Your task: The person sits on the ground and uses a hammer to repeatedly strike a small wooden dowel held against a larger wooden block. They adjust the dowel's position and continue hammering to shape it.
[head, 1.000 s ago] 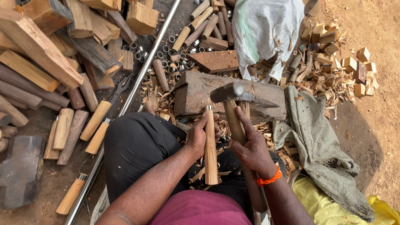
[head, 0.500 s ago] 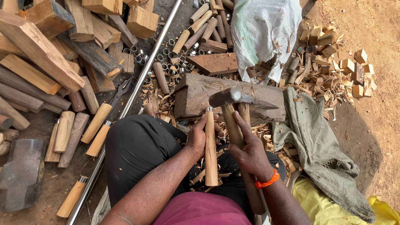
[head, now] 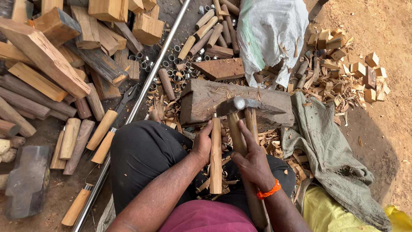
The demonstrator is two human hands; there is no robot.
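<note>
My left hand [head: 205, 145] grips a slim, pale wooden stick [head: 216, 172] and holds it upright between my knees. A small metal ring caps the stick's top end. My right hand [head: 253, 162] is closed around the wooden handle [head: 234, 129] of a hammer, with the index finger lying along it. The steel hammer head [head: 240, 104] hovers just right of the stick's top, over a weathered wooden block [head: 201, 103]. A second pale stick [head: 252, 122] shows beside the handle; whether my right hand also holds it is unclear.
A long steel pipe [head: 146, 90] runs diagonally on my left. Rough billets [head: 47, 64] are piled beyond it, with a heavy sledge head [head: 25, 180] and tongs [head: 124, 101] nearby. Several metal rings [head: 171, 64], a white sack [head: 270, 34], a grey cloth [head: 326, 150] and small offcut blocks [head: 356, 68] surround the block.
The hammer head has come down slightly, closer to the stick's top. Both hands keep the same grips.
</note>
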